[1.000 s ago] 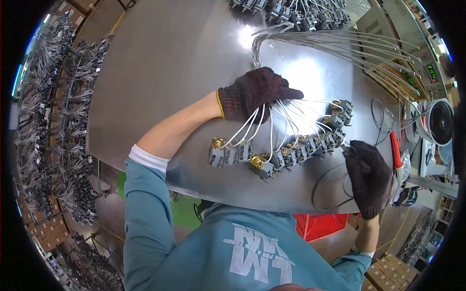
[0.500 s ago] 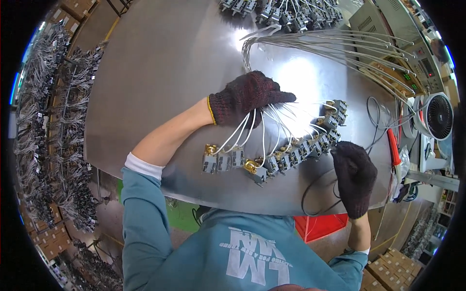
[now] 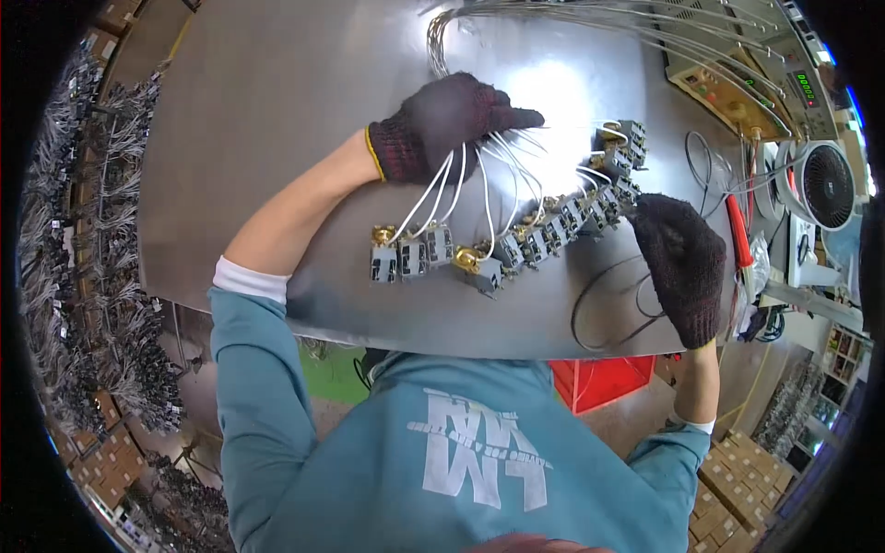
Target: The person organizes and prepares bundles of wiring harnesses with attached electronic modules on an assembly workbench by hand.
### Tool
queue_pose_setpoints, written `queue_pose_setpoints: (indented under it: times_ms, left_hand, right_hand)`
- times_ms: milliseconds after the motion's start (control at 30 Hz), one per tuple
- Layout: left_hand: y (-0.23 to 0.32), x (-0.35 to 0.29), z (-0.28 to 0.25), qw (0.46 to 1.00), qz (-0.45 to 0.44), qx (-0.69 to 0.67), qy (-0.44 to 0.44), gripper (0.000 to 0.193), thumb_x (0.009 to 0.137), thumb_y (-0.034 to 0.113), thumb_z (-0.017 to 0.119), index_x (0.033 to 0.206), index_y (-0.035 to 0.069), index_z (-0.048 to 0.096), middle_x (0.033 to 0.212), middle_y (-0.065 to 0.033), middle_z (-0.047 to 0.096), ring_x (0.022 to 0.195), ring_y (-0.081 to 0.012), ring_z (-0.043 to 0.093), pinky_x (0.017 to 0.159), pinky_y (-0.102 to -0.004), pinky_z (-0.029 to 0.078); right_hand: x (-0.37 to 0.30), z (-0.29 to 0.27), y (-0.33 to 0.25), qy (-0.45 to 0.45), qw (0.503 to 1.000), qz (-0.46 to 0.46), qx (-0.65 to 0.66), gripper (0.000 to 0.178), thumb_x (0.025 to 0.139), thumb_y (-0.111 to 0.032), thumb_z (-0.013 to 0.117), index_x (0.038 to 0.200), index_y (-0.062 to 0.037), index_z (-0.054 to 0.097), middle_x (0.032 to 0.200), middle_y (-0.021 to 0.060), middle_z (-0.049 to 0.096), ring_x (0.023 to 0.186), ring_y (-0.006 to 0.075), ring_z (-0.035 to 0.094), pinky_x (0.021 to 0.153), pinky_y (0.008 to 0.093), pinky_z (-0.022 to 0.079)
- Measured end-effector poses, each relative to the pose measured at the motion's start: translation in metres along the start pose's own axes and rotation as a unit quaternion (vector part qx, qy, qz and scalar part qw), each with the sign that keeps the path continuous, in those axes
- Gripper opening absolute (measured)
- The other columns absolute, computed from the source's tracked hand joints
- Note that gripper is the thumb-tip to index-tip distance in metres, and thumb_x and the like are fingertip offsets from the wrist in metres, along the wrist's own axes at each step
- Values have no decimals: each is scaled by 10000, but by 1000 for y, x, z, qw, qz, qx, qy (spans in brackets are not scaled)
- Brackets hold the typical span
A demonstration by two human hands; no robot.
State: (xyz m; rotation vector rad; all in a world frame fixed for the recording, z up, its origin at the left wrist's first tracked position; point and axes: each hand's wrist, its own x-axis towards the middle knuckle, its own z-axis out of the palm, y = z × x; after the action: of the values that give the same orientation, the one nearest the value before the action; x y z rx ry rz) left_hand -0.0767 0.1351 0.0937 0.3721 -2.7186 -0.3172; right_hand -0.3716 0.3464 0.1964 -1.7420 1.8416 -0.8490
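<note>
My left hand (image 3: 447, 124), in a dark knitted glove with a yellow cuff edge, is closed round a bundle of white wires (image 3: 487, 194). The wires fan out from under it to a curved row of small grey connector blocks (image 3: 560, 224) with black faces and brass parts. Three more grey blocks (image 3: 412, 253) lie at the row's left end. Beside the right end of the row, my gloved right hand (image 3: 680, 263) is closed with its fingers pinched, close to the blocks. What it pinches is mostly hidden. A dark cable (image 3: 579, 313) loops on the table next to it.
Beyond my left hand, the grey cable bundle (image 3: 502, 11) stretches across the metal table (image 3: 249, 120) to the right. Test instruments (image 3: 737, 92) stand at the far right, with a round fan (image 3: 823, 184) and a red-handled tool (image 3: 737, 230) nearer. A red bin (image 3: 604, 380) is below the table edge.
The view has shifted, so the table and hands sit higher in the picture and the far pile of connectors is out of sight. Both hands keep about the same place beside the blocks.
</note>
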Motion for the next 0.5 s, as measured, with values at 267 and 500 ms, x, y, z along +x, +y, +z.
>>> queue_pose_setpoints:
  times_ms: [267, 500]
  left_hand:
    - [3, -6, -5, 997, 29, -29, 60, 818, 699, 77, 730, 1502, 142, 589, 1015, -146, 689, 961, -385, 689, 898, -507, 564]
    - [3, 1, 6, 1000, -7, -3, 7, 840, 723, 86, 751, 1538, 164, 562, 1107, -167, 713, 981, -393, 712, 909, -495, 598]
  right_hand:
    - [12, -8, -12, -59, 964, -173, -191, 273, 887, 5, 834, 1139, -83, 777, 1143, 153, 783, 1025, 314, 775, 862, 380, 618]
    - [11, -14, -2, -70, 950, -204, -225, 307, 882, 11, 838, 1168, -76, 765, 1195, 151, 769, 1047, 315, 771, 880, 377, 618]
